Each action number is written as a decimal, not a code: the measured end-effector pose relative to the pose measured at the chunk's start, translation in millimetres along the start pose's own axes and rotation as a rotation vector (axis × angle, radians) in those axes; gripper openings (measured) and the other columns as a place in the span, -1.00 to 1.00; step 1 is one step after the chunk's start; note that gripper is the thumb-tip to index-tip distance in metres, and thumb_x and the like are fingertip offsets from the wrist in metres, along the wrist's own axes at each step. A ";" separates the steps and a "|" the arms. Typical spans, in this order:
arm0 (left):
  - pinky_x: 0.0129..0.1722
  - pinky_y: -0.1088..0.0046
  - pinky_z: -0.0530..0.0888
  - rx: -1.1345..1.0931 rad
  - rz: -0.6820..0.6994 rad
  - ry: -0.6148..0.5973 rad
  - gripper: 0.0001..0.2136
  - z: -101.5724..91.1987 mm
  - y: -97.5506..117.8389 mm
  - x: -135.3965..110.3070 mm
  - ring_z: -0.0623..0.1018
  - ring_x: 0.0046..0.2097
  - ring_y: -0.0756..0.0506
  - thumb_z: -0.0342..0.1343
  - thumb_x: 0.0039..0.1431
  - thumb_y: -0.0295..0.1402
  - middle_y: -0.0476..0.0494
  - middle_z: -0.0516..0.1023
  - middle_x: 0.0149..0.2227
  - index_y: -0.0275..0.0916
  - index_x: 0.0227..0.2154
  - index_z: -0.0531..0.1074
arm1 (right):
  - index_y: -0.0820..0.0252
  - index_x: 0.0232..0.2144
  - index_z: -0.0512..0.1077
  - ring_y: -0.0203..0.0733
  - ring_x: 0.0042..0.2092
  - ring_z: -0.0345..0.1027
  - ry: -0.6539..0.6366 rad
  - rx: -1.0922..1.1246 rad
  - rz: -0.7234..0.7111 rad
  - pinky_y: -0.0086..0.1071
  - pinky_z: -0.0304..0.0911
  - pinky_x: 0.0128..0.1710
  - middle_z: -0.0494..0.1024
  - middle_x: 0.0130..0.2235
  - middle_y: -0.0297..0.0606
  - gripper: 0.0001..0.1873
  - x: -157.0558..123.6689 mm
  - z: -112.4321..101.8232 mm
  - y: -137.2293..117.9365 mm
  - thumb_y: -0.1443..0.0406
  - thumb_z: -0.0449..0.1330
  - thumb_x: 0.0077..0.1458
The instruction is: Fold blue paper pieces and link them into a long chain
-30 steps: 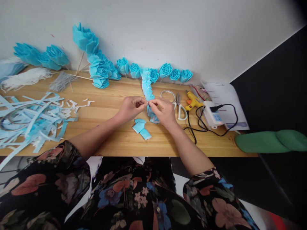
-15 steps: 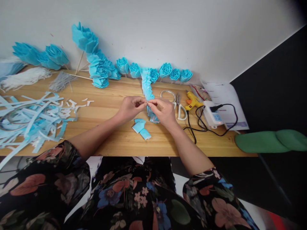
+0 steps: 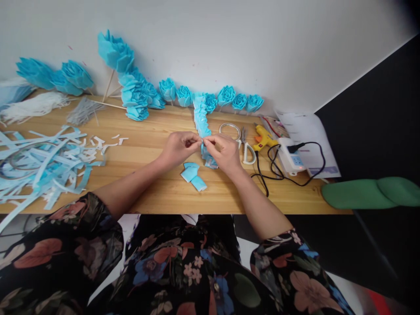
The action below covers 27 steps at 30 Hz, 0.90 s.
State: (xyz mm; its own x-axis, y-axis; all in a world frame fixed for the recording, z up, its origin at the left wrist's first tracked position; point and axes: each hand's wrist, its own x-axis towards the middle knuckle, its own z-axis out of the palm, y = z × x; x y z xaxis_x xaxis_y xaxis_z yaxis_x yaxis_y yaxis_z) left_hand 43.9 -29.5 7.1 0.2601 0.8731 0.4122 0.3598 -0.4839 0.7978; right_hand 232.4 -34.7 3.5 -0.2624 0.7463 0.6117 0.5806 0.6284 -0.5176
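Note:
My left hand (image 3: 180,148) and my right hand (image 3: 223,151) meet over the middle of the wooden table (image 3: 157,192), fingers pinched together on a small blue folded paper piece (image 3: 202,141). Under my right hand a few more blue folded pieces (image 3: 210,162) stick out. A long chain of folded blue pieces (image 3: 201,117) runs from my fingertips back toward the wall. Two loose folded blue pieces (image 3: 193,172) lie on the table just in front of my hands.
Blue paper roses (image 3: 226,96) on sticks line the wall. A heap of cut blue paper strips (image 3: 42,162) covers the left. Right of my hands lie a tape ring (image 3: 229,129), scissors (image 3: 246,146), a yellow glue gun (image 3: 264,138) and a corded white device (image 3: 292,159).

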 end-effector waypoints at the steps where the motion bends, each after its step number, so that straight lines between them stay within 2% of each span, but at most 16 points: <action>1: -0.46 0.52 0.29 -0.005 -0.001 0.002 -0.83 -0.1 -0.2 0.1 0.42 -0.48 0.01 0.15 0.15 -0.31 -0.03 0.54 -0.53 -0.26 -0.45 0.57 | 0.11 -0.35 0.61 -0.18 -0.30 0.49 -0.004 0.006 0.001 -0.27 0.26 -0.19 0.66 -0.37 -0.29 -0.77 0.1 0.1 0.3 0.23 0.18 0.29; 10: -0.44 0.48 0.26 0.094 0.069 0.001 -0.82 -1.6 0.1 0.0 0.41 -0.48 0.01 0.13 0.15 -0.32 -0.06 0.55 -0.52 -0.26 -0.43 0.59 | 0.10 -0.35 0.59 -0.17 -0.29 0.47 -0.024 -0.039 -0.005 -0.26 0.25 -0.19 0.65 -0.37 -0.29 -0.78 -0.1 -0.1 -0.4 0.23 0.17 0.28; 27: -0.46 0.52 0.30 -0.054 -0.020 -0.016 -0.84 -0.8 1.1 0.6 0.41 -0.47 0.02 0.18 0.16 -0.31 -0.03 0.53 -0.52 -0.27 -0.44 0.56 | 0.11 -0.36 0.60 -0.19 -0.30 0.49 0.000 0.049 0.014 -0.29 0.28 -0.18 0.65 -0.37 -0.30 -0.79 0.4 0.3 0.3 0.24 0.19 0.27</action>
State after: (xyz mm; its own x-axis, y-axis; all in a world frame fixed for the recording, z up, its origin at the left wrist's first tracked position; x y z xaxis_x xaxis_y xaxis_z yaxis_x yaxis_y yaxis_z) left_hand 43.8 -29.4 8.5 0.2683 0.8812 0.3893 0.3167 -0.4623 0.8282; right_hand 232.2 -34.1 3.4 -0.2543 0.7548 0.6047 0.5459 0.6282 -0.5545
